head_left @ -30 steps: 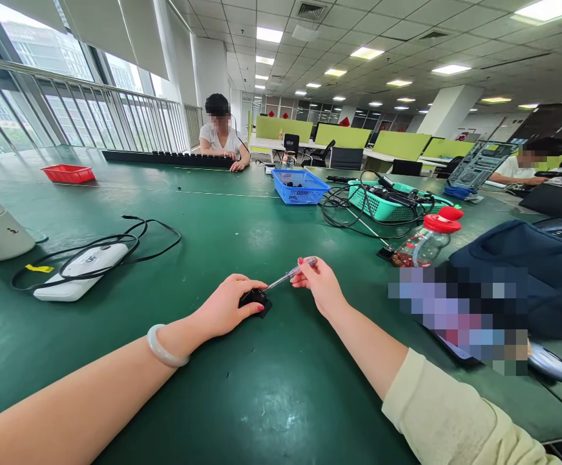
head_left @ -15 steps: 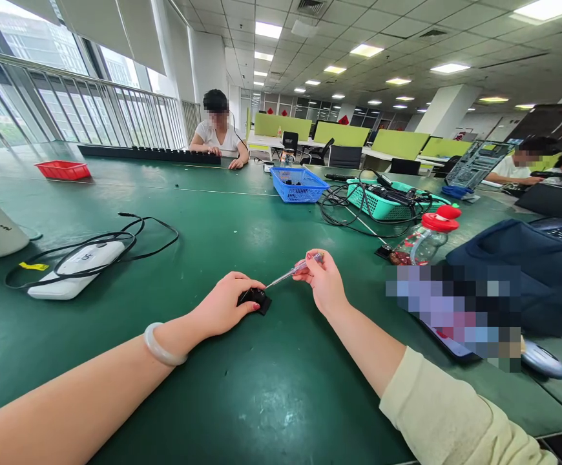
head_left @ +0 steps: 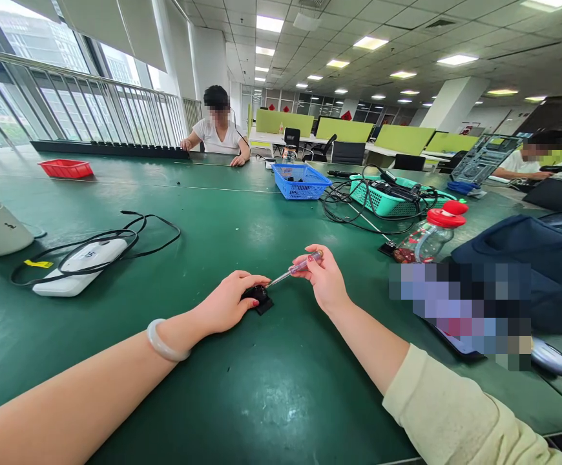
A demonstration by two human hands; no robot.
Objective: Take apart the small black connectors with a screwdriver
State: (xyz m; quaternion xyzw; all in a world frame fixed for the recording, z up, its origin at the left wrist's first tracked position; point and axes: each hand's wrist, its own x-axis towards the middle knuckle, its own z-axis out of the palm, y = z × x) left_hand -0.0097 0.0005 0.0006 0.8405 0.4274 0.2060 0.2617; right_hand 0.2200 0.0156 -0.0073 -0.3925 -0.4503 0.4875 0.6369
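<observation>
My left hand rests on the green table with thumb and fingers closed round a small black part. The part is partly covered by the fingers, and its exact kind does not show. My right hand pinches a screwdriver by its clear handle. The metal shaft slants down to the left, and its tip meets the top of the black part beside my left fingertips.
At left lie a white power bank with a black cable and a red tray. Ahead are a blue basket and a green basket of cables. A red-lidded jar and dark bag stand right. A person sits opposite.
Both hands keep their hold, and the screwdriver tip stays at the black part. Across the table, the long black strip has shifted left along with the other person's hand. The view has turned slightly.
</observation>
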